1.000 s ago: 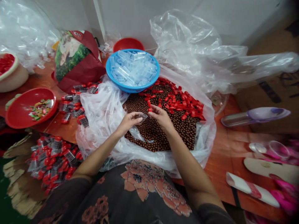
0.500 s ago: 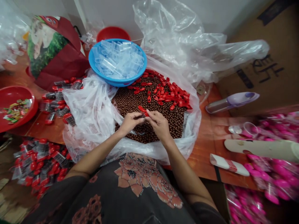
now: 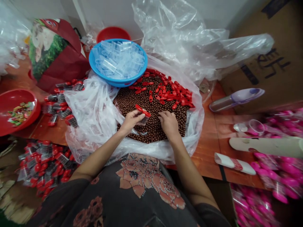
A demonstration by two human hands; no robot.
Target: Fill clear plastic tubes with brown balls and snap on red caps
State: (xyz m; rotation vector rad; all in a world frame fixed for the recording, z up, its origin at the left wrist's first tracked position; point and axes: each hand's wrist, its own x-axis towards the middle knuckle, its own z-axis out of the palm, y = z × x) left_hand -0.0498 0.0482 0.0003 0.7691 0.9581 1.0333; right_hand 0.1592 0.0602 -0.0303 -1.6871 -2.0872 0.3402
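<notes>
My left hand is shut on a small clear plastic tube topped by a red cap. My right hand rests a little to the right, its fingers curled down on a bed of brown round beads. Whether those fingers hold a bead is hidden. A heap of red caps lies at the far side of the beads. A white plastic bag lines the bead pile and folds around it.
A blue bowl of clear tubes stands behind the beads, with a red basin beyond. Capped tubes lie at left. A red bowl of sweets is far left. A purple scoop lies on the wooden table at right.
My hands have separated: the right hand has moved off the red cap and tube, rightward onto the beads. The left hand keeps the tube, now with the cap on top. The view has shifted slightly.
</notes>
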